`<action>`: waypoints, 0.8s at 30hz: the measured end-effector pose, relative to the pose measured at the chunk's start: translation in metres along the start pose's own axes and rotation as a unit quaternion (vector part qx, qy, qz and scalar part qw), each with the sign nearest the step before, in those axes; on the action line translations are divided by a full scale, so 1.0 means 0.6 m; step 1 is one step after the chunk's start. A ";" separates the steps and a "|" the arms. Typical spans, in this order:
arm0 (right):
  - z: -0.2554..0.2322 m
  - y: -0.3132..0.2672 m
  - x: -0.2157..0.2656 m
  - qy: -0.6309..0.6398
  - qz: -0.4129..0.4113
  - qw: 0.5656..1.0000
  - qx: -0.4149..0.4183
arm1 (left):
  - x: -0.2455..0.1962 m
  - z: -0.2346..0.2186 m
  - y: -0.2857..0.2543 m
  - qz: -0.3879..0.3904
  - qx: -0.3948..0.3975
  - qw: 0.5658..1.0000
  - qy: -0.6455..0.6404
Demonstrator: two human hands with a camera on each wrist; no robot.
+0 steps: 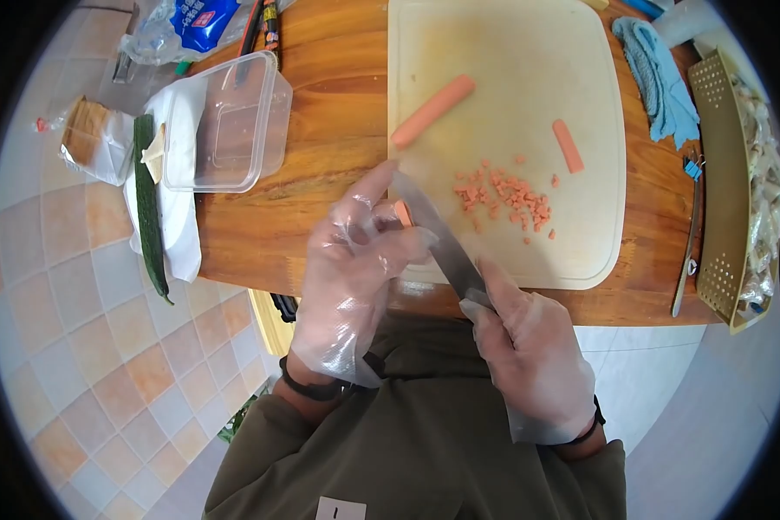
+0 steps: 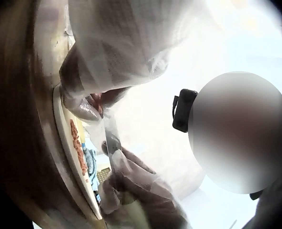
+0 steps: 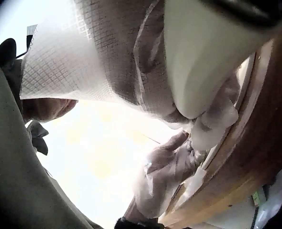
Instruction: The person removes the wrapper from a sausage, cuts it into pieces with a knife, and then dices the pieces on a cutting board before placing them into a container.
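In a clear plastic glove, my left hand (image 1: 351, 260) pinches a small pink sausage piece (image 1: 404, 214) over the board's near left edge. My gloved right hand (image 1: 533, 351) grips a knife, its blade (image 1: 446, 247) slanting up-left beside that piece; the left fingertips are close to the blade. The left wrist view shows the piece (image 2: 98, 102) between the left fingers, near the blade (image 2: 112, 136). A pale knife handle (image 3: 193, 71) fills part of the right wrist view. On the cutting board (image 1: 511, 52) lie a longer sausage (image 1: 433, 111), a short strip (image 1: 568, 146) and diced bits (image 1: 516, 198).
Left on the wooden table (image 1: 329, 78) are a clear container (image 1: 273, 130), a cucumber (image 1: 147, 208), white paper (image 1: 180, 238) and a bag (image 1: 204, 22). Right of the board are a blue cloth (image 1: 659, 82), a metal utensil (image 1: 686, 260) and a basket (image 1: 724, 191).
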State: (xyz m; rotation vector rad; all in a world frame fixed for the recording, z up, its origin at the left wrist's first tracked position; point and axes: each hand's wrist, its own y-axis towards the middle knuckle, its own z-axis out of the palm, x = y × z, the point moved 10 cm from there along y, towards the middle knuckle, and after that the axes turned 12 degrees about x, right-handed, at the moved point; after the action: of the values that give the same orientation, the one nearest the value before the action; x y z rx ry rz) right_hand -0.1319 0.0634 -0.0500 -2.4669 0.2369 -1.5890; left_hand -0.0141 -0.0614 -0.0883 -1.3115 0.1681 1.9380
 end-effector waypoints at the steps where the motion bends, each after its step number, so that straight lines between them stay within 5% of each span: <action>1: -0.003 -0.002 0.001 -0.005 -0.012 1.000 -0.013 | -0.003 -0.005 -0.001 0.005 -0.017 1.000 0.023; 8: -0.018 -0.013 -0.011 -0.019 0.008 0.999 -0.045 | -0.019 -0.003 -0.003 -0.001 -0.034 0.991 0.129; 11: -0.031 -0.025 -0.025 0.007 0.058 0.997 -0.055 | -0.039 -0.005 -0.005 0.083 -0.062 0.967 0.234; 12: -0.036 -0.028 -0.031 0.020 0.073 0.995 -0.065 | -0.062 0.024 -0.001 0.093 -0.033 0.892 0.442; 13: -0.039 -0.033 -0.037 0.034 0.088 0.993 -0.076 | -0.070 0.057 0.001 0.100 0.000 0.772 0.628; 16: -0.039 -0.040 -0.042 0.061 0.110 0.989 -0.073 | -0.068 0.090 -0.009 0.135 0.051 0.708 0.691; 20: -0.038 -0.042 -0.031 -0.016 0.093 0.994 -0.054 | -0.069 0.078 -0.022 0.143 0.081 0.754 0.635; 24: -0.033 -0.036 -0.027 -0.050 0.119 0.991 -0.021 | -0.061 0.027 -0.029 0.146 -0.004 0.828 0.541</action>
State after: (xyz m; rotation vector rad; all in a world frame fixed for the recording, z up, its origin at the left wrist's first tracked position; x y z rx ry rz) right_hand -0.1560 0.0869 -0.0508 -2.4338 0.5319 -1.3730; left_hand -0.0084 -0.0602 -0.0450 -2.3587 0.9543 1.1597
